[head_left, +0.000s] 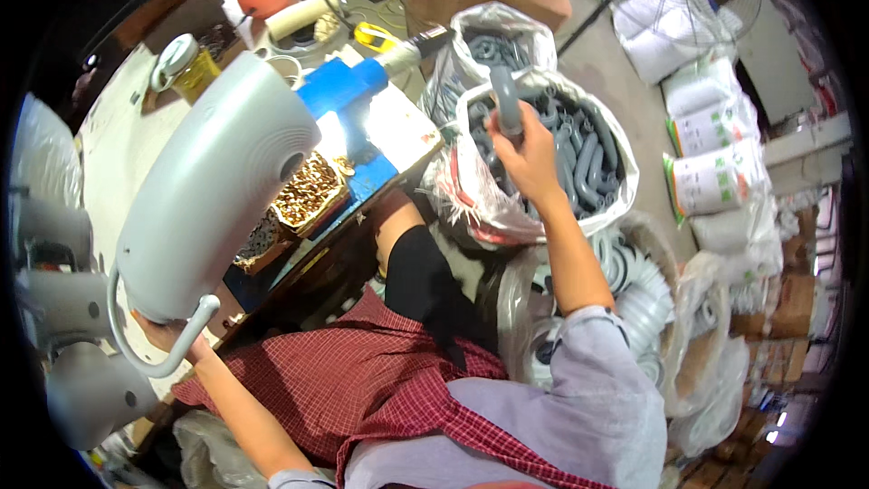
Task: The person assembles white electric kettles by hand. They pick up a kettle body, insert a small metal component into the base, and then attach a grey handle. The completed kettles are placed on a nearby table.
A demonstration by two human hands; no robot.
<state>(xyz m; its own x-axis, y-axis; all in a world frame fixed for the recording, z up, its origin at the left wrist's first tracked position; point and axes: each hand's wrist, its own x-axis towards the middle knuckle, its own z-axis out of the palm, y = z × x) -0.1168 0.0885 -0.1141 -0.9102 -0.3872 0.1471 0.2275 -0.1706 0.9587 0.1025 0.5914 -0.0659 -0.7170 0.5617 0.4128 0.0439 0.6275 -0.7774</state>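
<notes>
Lap in red plaid apron (380,389) sits closest; right hand (529,158) reaches forward-right, fingers closed round a grey curved handle (505,100), long axis upright, over the clear bag of handles (561,149). Left hand (167,335) grips the white housing (213,190) from below at the workbench (118,127); tray of brass screws (308,190) lies between.

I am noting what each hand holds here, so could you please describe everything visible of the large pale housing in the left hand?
The pale housing is a big, smooth, rounded grey-white shell, plastic by its look, with a dark hole on its side. A curved grey handle loops from its lower end. It stands tilted over the workbench, its top near a blue block. The left hand grips it from below.
</notes>
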